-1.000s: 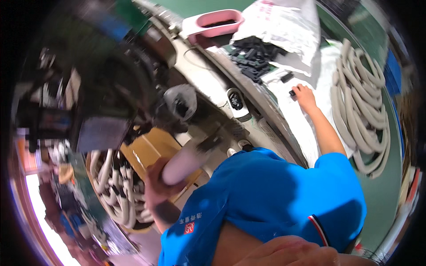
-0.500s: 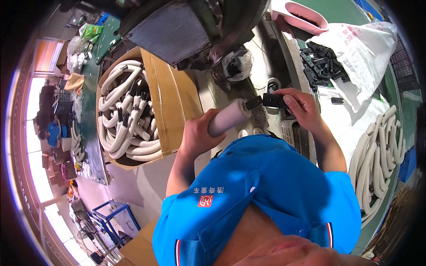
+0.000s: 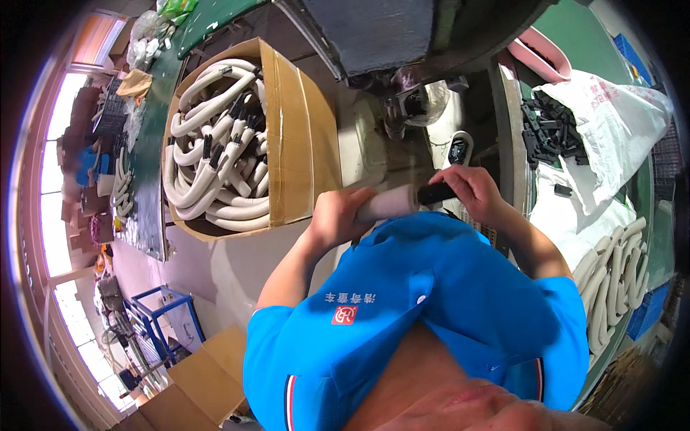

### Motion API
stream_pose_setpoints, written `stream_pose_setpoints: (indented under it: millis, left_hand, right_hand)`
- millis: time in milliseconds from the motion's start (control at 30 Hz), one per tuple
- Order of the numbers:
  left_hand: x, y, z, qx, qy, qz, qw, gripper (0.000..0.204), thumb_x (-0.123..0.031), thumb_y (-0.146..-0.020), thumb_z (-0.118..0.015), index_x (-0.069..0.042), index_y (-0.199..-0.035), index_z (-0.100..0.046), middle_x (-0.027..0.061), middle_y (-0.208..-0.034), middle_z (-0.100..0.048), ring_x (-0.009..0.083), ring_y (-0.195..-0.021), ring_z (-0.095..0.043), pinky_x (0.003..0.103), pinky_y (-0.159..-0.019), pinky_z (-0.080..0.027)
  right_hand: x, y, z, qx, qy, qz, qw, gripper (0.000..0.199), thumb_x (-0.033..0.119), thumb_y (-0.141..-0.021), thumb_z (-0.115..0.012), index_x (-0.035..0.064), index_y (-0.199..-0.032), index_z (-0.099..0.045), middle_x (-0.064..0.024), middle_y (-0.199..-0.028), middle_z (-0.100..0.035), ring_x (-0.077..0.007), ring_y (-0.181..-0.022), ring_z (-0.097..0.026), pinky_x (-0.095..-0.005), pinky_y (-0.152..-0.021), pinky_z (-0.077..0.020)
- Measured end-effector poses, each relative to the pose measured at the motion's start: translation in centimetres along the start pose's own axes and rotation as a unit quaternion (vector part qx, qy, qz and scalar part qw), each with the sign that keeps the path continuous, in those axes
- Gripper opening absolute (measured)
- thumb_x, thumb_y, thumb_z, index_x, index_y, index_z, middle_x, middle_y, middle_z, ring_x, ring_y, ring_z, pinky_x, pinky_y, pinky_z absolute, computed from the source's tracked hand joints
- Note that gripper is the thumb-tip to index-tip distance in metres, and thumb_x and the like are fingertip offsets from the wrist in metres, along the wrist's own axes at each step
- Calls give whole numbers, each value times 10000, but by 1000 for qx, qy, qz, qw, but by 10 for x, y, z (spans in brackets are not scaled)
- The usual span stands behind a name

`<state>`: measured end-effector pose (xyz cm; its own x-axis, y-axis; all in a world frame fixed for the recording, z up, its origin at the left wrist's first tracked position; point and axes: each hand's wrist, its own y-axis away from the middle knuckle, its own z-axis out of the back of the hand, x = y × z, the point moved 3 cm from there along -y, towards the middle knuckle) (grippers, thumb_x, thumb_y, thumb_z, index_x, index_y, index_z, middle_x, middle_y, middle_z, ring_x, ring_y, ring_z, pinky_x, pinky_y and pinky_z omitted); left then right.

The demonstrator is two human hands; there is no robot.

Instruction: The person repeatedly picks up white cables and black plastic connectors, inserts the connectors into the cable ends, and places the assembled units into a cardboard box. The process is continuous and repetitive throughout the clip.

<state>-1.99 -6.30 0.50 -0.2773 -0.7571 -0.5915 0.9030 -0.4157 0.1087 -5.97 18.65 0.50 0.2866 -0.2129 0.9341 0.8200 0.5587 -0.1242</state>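
- Fingers of the left hand (image 3: 335,217) are curled around a pale tube (image 3: 390,204), close to its right end; the right hand (image 3: 477,194) pinches a black piece (image 3: 437,192) between thumb and fingers.
- Both things are just in front of the chest, end to end; I cannot tell whether the black piece reaches inside the tube.
- For good handling, I would grip the tube firmly near its end, hold both in one straight line and push evenly, without tilting.
- Counted: one tube in hand, one black piece in hand, one loose black block (image 3: 563,190) on the right, one white sack (image 3: 622,136), one pink scoop (image 3: 540,57) far right, one cardboard box (image 3: 305,136) of tubes on the left.
- Too tangled to count: the boxed tubes (image 3: 205,197), the black heap (image 3: 552,135) and the right-hand tube pile (image 3: 609,280).
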Motion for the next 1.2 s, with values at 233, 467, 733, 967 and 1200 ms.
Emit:
stream_pose_setpoints:
  millis: [233, 467, 733, 967, 1200]
  left_hand:
    - [45, -50, 3, -79, 32, 99, 991, 438, -194, -643, -693, -72, -1049, -584, 225, -845, -620, 355, -810, -631, 373, -715, -496]
    - [85, -52, 2, -101, 90, 70, 988, 472, -155, -628, -715, -43, -1066, -578, 199, -864, -639, 316, -819, -645, 362, -719, -496]
    - [72, -21, -15, -57, 136, 108, 983, 429, -152, -596, -662, -85, -1015, -597, 183, -815, -624, 349, -785, -614, 388, -691, -486]
    - [74, 6, -24, -92, 168, 177, 965, 429, -166, -593, -659, -77, -1008, -595, 183, -858, -634, 351, -818, -612, 376, -733, -492]
    - [68, 11, -19, -110, 151, 194, 963, 432, -177, -599, -661, -62, -1009, -594, 198, -852, -633, 362, -832, -617, 389, -728, -495]
  right_hand:
    - [-60, -94, 0, -226, 42, 9, 973, 313, 260, -966, -425, 16, -868, -594, -68, -707, -580, -131, -634, -540, -266, -605, -422]
    - [-164, -136, 32, -186, -167, -199, 948, 334, 304, -923, -474, 24, -812, -619, -52, -751, -620, -137, -595, -548, -283, -554, -441]
    - [-229, -175, -12, -96, 332, -133, 929, 431, 204, -859, -449, 30, -1254, -452, -234, -1326, -422, -392, -1219, -403, -428, -991, -351]
    - [-264, -182, -14, -17, 414, -155, 897, 403, 309, -779, -541, 145, -1147, -534, -175, -1166, -555, -386, -1018, -550, -449, -823, -464]
    - [-296, -184, 1, -170, 408, -45, 896, 324, 214, -809, -541, 106, -1115, -549, -197, -1131, -571, -375, -995, -567, -433, -813, -468]
